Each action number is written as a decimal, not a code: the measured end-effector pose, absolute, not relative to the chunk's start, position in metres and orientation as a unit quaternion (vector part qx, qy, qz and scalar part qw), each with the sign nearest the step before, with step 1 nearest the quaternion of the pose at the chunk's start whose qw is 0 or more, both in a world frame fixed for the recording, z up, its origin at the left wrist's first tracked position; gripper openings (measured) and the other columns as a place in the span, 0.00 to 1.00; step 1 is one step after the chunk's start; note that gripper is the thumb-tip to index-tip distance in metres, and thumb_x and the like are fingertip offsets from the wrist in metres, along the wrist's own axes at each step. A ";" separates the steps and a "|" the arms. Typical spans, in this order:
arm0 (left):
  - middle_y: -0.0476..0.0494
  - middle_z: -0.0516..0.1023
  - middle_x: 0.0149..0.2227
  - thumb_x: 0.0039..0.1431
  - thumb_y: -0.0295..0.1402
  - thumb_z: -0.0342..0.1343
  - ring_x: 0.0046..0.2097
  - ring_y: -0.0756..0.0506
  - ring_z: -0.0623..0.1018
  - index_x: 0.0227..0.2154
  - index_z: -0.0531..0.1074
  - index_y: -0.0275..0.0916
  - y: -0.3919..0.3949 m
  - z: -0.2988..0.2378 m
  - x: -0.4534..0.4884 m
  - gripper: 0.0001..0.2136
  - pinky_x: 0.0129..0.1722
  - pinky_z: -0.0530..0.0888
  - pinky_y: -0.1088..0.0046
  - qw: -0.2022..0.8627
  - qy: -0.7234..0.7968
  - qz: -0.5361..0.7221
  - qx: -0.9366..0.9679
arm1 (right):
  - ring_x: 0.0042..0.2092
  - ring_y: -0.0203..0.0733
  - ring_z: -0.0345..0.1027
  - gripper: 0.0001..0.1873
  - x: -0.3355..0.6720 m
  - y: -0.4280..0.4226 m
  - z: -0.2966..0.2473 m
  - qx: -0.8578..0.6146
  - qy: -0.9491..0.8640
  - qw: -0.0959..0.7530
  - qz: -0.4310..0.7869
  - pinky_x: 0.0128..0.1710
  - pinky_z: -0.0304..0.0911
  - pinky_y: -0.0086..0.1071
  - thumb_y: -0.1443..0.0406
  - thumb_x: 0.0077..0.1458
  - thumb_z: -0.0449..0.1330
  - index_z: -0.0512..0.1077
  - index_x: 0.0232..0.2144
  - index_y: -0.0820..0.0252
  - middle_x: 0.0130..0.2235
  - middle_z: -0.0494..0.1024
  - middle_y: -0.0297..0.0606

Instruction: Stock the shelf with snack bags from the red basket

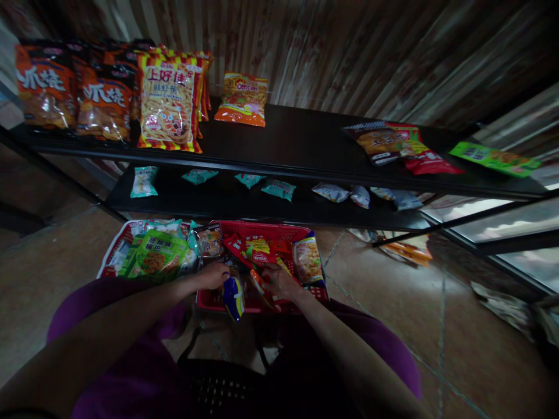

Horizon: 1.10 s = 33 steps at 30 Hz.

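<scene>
Snack packets [168, 105] on black shelves [301, 139]

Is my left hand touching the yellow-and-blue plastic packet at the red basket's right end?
Apart: the head view shows your right hand between your left hand and that packet.

Holds blue bag [233, 298] in left hand [215, 275], at red basket [283, 231] | has right hand [282, 281] in same basket, at orange bag [261, 284], grip too dark to tell | shows green bags [159, 256] in white-edged basket [106, 259] just to the left | shows orange-and-black bags [105, 103] on black shelf [301, 137], small bags [278, 190] on lower shelf [262, 210]
</scene>
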<state>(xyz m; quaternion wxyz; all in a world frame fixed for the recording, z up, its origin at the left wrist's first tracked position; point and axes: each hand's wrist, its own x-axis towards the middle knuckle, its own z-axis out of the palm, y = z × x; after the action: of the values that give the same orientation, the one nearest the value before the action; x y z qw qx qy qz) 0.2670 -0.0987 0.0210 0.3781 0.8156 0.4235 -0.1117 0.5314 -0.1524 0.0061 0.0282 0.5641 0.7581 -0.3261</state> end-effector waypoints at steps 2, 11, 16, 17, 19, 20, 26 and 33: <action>0.43 0.79 0.35 0.58 0.30 0.47 0.40 0.46 0.76 0.30 0.75 0.38 -0.099 0.020 0.269 0.10 0.41 0.68 0.74 0.379 0.420 -0.114 0.816 | 0.54 0.47 0.64 0.12 0.524 -0.156 0.006 0.564 0.757 0.035 -0.328 0.53 0.60 0.37 0.65 0.48 0.61 0.73 0.38 0.61 0.49 0.74 0.47; 0.42 0.79 0.40 0.57 0.32 0.48 0.44 0.44 0.77 0.37 0.74 0.40 -0.097 0.029 0.278 0.10 0.43 0.69 0.72 0.380 0.417 -0.131 0.815 | 0.52 0.49 0.63 0.11 0.500 -0.154 0.013 0.605 0.731 0.022 -0.316 0.56 0.53 0.41 0.75 0.46 0.53 0.74 0.30 0.63 0.44 0.76 0.50; 0.41 0.78 0.42 0.57 0.32 0.47 0.46 0.44 0.76 0.40 0.73 0.40 -0.095 0.029 0.276 0.12 0.46 0.69 0.70 0.383 0.411 -0.133 0.816 | 0.40 0.42 0.67 0.06 0.494 -0.149 0.028 0.625 0.696 -0.043 -0.351 0.43 0.60 0.33 0.73 0.44 0.54 0.70 0.25 0.62 0.38 0.75 0.43; 0.41 0.78 0.43 0.57 0.32 0.47 0.46 0.43 0.76 0.41 0.73 0.39 -0.095 0.029 0.275 0.12 0.47 0.68 0.70 0.384 0.410 -0.133 0.817 | 0.37 0.41 0.66 0.06 0.493 -0.147 0.032 0.631 0.686 -0.059 -0.359 0.40 0.60 0.32 0.72 0.45 0.54 0.70 0.25 0.61 0.36 0.75 0.42; 0.39 0.76 0.47 0.58 0.32 0.47 0.49 0.43 0.74 0.45 0.71 0.38 -0.095 0.030 0.274 0.15 0.49 0.67 0.69 0.385 0.412 -0.132 0.815 | 0.33 0.38 0.65 0.05 0.495 -0.143 0.042 0.647 0.658 -0.092 -0.375 0.35 0.58 0.31 0.70 0.46 0.53 0.69 0.24 0.61 0.31 0.74 0.39; 0.37 0.75 0.49 0.58 0.32 0.47 0.51 0.43 0.73 0.48 0.70 0.37 -0.095 0.031 0.274 0.16 0.51 0.66 0.68 0.386 0.415 -0.131 0.813 | 0.31 0.37 0.64 0.05 0.497 -0.141 0.046 0.655 0.641 -0.109 -0.385 0.33 0.57 0.30 0.69 0.46 0.53 0.68 0.23 0.60 0.29 0.73 0.37; 0.37 0.68 0.57 0.56 0.36 0.50 0.57 0.41 0.68 0.56 0.63 0.37 -0.096 0.034 0.273 0.24 0.57 0.63 0.66 0.397 0.412 -0.104 0.813 | 0.26 0.34 0.60 0.08 0.518 -0.129 0.067 0.686 0.467 -0.267 -0.490 0.26 0.54 0.27 0.60 0.45 0.55 0.66 0.21 0.59 0.21 0.66 0.28; 0.35 0.62 0.61 0.55 0.41 0.53 0.60 0.39 0.64 0.60 0.56 0.35 -0.093 0.040 0.280 0.31 0.59 0.60 0.63 0.424 0.392 -0.029 0.816 | 0.30 0.38 0.68 0.11 0.539 -0.115 0.081 0.588 0.237 -0.466 -0.617 0.34 0.65 0.31 0.61 0.37 0.64 0.67 0.24 0.58 0.25 0.74 0.32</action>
<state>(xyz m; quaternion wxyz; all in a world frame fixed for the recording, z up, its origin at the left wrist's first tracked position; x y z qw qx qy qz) 0.2802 -0.0930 0.0399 0.4235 0.8163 0.3918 -0.0292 0.5386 -0.1148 0.0808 -0.4656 0.5880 0.2371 -0.6175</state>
